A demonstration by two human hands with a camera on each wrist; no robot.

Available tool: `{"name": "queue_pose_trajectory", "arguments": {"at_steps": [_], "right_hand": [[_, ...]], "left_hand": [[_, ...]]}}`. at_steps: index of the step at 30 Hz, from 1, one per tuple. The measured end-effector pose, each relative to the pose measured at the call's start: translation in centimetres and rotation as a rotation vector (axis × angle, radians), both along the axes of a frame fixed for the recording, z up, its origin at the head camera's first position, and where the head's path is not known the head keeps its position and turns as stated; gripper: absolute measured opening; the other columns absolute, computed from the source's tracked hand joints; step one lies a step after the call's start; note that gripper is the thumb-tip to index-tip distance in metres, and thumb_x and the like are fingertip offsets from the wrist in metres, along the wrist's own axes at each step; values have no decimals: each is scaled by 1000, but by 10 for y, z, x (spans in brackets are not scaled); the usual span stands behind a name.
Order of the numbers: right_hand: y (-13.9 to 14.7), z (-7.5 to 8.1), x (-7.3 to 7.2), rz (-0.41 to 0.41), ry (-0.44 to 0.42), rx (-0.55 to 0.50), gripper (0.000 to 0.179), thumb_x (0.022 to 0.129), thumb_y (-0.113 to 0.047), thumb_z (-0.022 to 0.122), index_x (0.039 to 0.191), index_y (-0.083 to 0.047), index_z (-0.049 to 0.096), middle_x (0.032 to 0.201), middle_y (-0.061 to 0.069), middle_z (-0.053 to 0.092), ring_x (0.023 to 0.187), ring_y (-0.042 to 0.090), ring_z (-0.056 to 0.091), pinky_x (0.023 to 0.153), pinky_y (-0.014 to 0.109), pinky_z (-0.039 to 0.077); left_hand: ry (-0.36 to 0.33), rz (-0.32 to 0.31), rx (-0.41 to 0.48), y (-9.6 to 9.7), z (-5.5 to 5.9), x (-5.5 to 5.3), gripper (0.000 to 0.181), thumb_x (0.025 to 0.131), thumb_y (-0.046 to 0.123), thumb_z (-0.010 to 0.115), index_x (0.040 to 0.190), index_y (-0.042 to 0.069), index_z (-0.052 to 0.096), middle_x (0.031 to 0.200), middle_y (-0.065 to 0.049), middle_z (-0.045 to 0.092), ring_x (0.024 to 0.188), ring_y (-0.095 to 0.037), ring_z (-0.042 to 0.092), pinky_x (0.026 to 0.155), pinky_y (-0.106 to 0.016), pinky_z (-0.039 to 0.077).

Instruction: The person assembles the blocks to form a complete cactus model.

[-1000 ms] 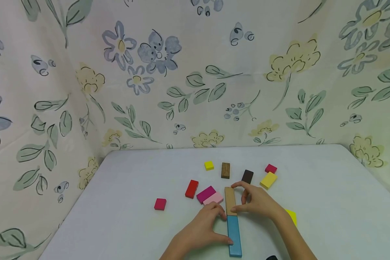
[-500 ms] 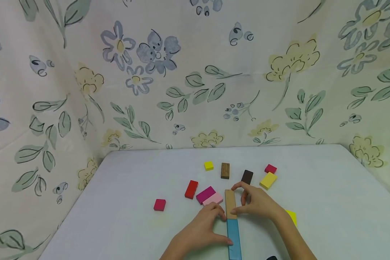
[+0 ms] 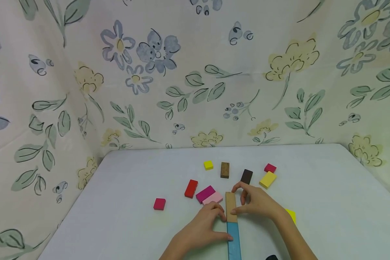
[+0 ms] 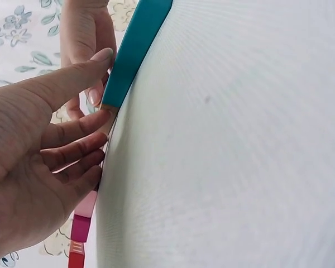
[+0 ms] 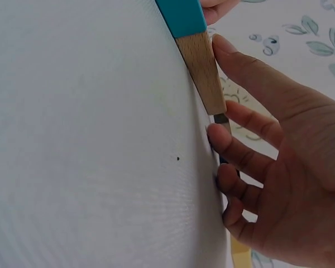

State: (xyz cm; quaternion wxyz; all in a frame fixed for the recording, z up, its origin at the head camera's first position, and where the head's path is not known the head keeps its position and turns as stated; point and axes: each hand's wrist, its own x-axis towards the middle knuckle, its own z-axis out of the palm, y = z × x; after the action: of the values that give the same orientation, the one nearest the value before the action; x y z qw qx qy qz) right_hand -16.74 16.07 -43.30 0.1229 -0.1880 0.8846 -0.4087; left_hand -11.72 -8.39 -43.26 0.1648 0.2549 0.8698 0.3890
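The blue block (image 3: 234, 245) lies nearest, its near end cut off by the lower edge of the head view. The left hand (image 3: 199, 231), fingers relaxed, touches this block with its thumb; its fingertips meet the tan block (image 3: 231, 207), set end to end beyond. The right hand (image 3: 258, 202) holds the tan block between thumb and curled index finger, the latter at the far end. Both blocks have shifted toward the person; the joint stays closed, so the pair apparently travels as one. Beyond: pink (image 3: 212, 198), magenta (image 3: 205, 194), dark (image 3: 246, 176) and brown (image 3: 225, 170) blocks

Floral cloth (image 3: 195, 47) hangs behind the white table (image 3: 331, 202), beyond a small yellow block (image 3: 208, 165).
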Motion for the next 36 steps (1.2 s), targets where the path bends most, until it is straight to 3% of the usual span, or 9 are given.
{"name": "queue_pose_trajectory", "arguments": {"at_steps": [9, 14, 20, 27, 31, 36], "right_hand": [[2, 2, 0, 27, 1, -25, 55, 82, -29, 92, 123, -10, 61, 78, -5, 59, 65, 11, 50, 59, 22, 42], [9, 7, -1, 29, 5, -49, 54, 84, -26, 90, 125, -6, 62, 83, -3, 63, 70, 14, 58, 65, 23, 52], [30, 19, 2, -22, 32, -21, 50, 87, -29, 88, 125, -8, 64, 91, -3, 67, 72, 16, 59, 66, 24, 55], [65, 31, 14, -52, 129, 25, 41, 91, -24, 84, 124, -7, 66, 97, -3, 69, 79, 11, 61, 69, 23, 56], [77, 33, 16, -64, 121, 37, 40, 93, -23, 82, 125, -7, 66, 103, 0, 70, 87, 13, 63, 72, 23, 57], [90, 31, 20, -63, 46, 42, 39, 95, -21, 80, 128, -6, 65, 112, 5, 71, 95, 19, 64, 74, 23, 57]], "left_hand": [[-39, 38, 1, 3, -3, -2, 37, 90, 40, 84, 114, 18, 66, 113, 12, 58, 107, -4, 51, 101, -28, 53], [-29, 55, -26, 7, 1, 1, 50, 90, 36, 85, 132, 18, 64, 130, 10, 59, 120, -8, 53, 110, -34, 52], [51, -47, -105, 8, 2, 0, 62, 93, 41, 81, 147, 17, 61, 158, 5, 50, 146, -17, 45, 117, -38, 47], [110, -188, -144, 10, 5, -2, 62, 97, 43, 76, 153, 23, 59, 168, 5, 40, 153, -17, 38, 116, -35, 47], [90, -217, -164, 9, 8, -3, 58, 98, 42, 75, 152, 27, 60, 168, 6, 40, 155, -19, 37, 115, -36, 48], [76, -222, -179, 11, 5, -3, 53, 98, 42, 75, 149, 31, 63, 168, 7, 41, 155, -18, 37, 115, -36, 48]]}}
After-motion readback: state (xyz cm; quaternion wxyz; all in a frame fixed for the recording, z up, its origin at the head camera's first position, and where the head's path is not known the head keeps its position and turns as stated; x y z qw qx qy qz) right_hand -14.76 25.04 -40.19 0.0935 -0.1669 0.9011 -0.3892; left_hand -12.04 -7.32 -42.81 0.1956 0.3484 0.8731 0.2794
